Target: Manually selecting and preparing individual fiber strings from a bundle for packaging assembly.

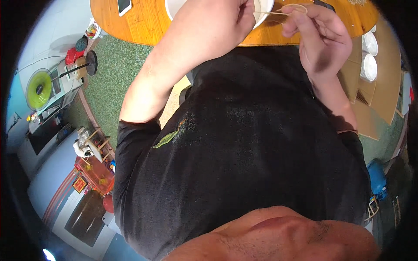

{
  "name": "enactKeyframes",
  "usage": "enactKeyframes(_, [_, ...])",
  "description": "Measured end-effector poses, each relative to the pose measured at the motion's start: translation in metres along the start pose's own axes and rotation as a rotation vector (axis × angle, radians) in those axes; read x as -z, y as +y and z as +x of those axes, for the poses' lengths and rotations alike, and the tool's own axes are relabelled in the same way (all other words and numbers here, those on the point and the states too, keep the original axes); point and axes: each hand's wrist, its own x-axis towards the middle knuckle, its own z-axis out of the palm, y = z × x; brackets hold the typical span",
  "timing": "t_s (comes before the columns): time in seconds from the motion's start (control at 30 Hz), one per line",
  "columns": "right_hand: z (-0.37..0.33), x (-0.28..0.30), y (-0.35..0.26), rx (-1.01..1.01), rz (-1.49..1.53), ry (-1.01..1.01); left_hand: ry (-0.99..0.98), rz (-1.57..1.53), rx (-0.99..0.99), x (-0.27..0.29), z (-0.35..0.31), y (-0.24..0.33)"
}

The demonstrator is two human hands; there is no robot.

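A thin pale string [273, 13] runs taut between my two hands at the table's near edge. My left hand [235, 27] is closed on one end of it, with the fingertips mostly hidden behind the hand. My right hand [324, 41] has the other part of the string pinched at the thumb and index finger, where it curves in a small loop. Behind my left hand stands a white bowl [170, 8], partly covered by that forearm and cut off by the upper edge of the view. What lies inside it I cannot make out.
A phone [124, 6] lies on the round wooden table [130, 27], left of the bowl. Right of the table, white round containers [369, 67] sit by brown cardboard [385, 82]. On the left, a green fan [39, 89] stands over the green floor [109, 78].
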Motion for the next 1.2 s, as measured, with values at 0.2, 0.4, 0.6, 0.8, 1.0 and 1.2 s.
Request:
enactKeyframes(0.2, [0.003, -0.001, 0.008, -0.254, 0.134, 0.054, -0.079, 0.022, -0.006, 0.0, -0.001, -0.012])
enactKeyframes(0.4, [-0.002, -0.004, 0.021, -0.126, 0.116, 0.012, 0.255, 0.042, -0.412, -0.007, -0.012, -0.012])
enactKeyframes(0.6, [-0.001, -0.007, 0.019, -0.04, 0.255, -0.034, 0.312, -0.02, -0.288, -0.032, -0.017, -0.007])
enactKeyframes(0.8, [-0.003, -0.004, 0.032, 0.021, 0.383, -0.034, 0.324, -0.019, -0.319, -0.047, -0.017, -0.02])
enactKeyframes(1.0, [0.009, -0.002, -0.011, -0.279, 0.668, -0.153, 0.324, 0.036, -0.295, -0.035, -0.025, -0.025])
enactKeyframes(1.2, [0.017, 0.005, -0.006, 0.186, -0.122, -0.304, 0.299, 0.011, -0.304, -0.014, -0.037, -0.032])
